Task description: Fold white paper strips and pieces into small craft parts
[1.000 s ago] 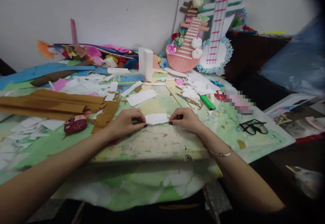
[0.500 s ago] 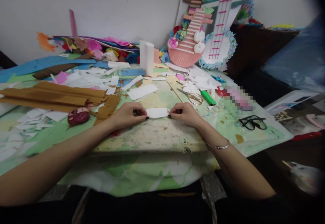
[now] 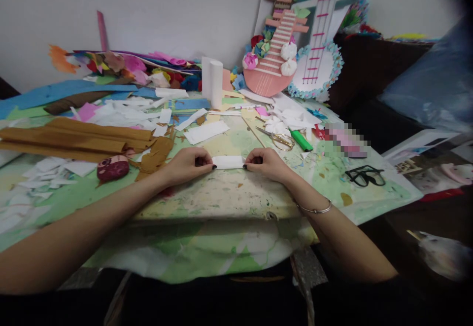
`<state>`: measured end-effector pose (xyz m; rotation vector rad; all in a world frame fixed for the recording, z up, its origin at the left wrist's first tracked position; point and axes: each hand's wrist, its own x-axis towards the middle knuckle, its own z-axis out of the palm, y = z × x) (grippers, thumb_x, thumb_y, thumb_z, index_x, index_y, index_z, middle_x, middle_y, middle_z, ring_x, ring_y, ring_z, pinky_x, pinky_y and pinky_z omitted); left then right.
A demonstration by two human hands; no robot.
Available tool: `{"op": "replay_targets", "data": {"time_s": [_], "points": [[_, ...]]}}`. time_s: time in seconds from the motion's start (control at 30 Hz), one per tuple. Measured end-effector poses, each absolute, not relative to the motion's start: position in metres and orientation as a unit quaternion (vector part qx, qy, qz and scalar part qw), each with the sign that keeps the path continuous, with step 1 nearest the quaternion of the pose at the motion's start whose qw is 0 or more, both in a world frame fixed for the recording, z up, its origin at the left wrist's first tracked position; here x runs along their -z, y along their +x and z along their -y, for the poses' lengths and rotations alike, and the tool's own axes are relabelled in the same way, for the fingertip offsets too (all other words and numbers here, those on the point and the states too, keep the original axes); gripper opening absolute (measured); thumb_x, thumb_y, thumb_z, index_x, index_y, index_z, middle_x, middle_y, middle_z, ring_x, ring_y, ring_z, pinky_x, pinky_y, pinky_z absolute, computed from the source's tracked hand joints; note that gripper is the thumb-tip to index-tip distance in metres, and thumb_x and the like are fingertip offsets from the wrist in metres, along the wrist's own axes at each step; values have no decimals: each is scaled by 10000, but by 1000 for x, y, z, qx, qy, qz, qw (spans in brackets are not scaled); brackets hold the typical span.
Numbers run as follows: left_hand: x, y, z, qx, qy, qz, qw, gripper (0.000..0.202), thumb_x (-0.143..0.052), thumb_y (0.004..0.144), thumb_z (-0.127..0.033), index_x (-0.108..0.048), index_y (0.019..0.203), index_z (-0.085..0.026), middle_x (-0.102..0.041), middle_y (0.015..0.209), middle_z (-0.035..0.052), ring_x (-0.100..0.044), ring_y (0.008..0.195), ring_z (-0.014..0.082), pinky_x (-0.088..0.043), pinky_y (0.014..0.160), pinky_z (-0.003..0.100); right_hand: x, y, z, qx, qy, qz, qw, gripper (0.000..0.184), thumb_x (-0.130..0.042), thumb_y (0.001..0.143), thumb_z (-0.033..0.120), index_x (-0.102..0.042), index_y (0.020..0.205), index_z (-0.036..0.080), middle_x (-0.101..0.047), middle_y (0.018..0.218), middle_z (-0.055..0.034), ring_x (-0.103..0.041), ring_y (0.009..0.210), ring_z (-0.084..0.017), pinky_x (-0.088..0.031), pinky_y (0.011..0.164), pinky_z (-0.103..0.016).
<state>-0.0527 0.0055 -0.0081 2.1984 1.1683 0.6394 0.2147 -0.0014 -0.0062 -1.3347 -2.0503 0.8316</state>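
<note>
A small white strip of paper (image 3: 228, 162) is stretched flat between my two hands, just above the front of the table. My left hand (image 3: 190, 163) pinches its left end between thumb and finger. At the right end, my right hand (image 3: 266, 162) grips it the same way, with a thin bracelet on that wrist. Beyond the strip lies a larger white paper piece (image 3: 207, 132). Gold-handled scissors (image 3: 281, 141) and a green stick-shaped thing (image 3: 301, 140) rest past my right hand. Brown crepe paper (image 3: 74, 138) lies left of my left hand.
A dark red patterned lump (image 3: 113, 168) sits by white scraps on the left. A white paper roll (image 3: 216, 84) stands upright at the back. Paper-craft string instruments (image 3: 269, 77) lean against the wall. Black-framed glasses (image 3: 365, 175) lie near the table's right edge.
The paper strip now looks flatter and straighter between my fingers; before, its edges were more bent. Both hands keep hold of its ends and have barely moved.
</note>
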Motion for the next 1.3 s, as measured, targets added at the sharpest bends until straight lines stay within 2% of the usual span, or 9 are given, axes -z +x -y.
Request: {"op": "replay_targets", "data": {"time_s": [0.17, 0.37, 0.6, 0.8, 1.3], "points": [[6, -52, -8, -219, 808, -456, 302, 270, -599, 725, -419, -638, 689, -155, -509, 570, -25, -420, 533, 99, -299, 509, 225, 10, 213, 0, -308, -510, 754, 276, 65, -644, 667, 182, -689, 693, 143, -614, 619, 13, -483, 567, -87, -349, 569, -222], [4, -52, -13, -182, 809, -465, 310, 266, -593, 721, -409, -639, 688, -150, -454, 552, -37, -378, 525, 91, -264, 503, 229, 13, 213, -2, -301, -516, 752, 278, 91, -645, 664, 208, -700, 693, 140, -642, 635, -1, -509, 583, -95, -361, 573, -225], [5, -53, -16, -162, 825, -445, 309, 305, -551, 742, -441, -645, 734, -151, -472, 568, -23, -396, 540, 106, -277, 507, 230, 10, 213, -5, -302, -525, 754, 254, 113, -638, 664, 223, -712, 685, 140, -661, 635, -13, -529, 592, -107, -372, 576, -232], [1, -49, -13, -160, 834, -451, 274, 235, -549, 694, -388, -599, 655, -161, -474, 561, -25, -407, 538, 106, -307, 517, 228, 2, 212, -8, -329, -545, 736, 229, 104, -661, 643, 223, -712, 662, 135, -647, 613, -18, -526, 599, -116, -364, 561, -239], [-3, -46, -18, -116, 819, -465, 315, 266, -530, 670, -424, -590, 650, -165, -470, 548, -20, -397, 523, 114, -277, 502, 245, 5, 211, -10, -324, -553, 733, 227, 101, -674, 622, 230, -711, 657, 143, -636, 607, -7, -512, 596, -111, -357, 549, -231]]}}
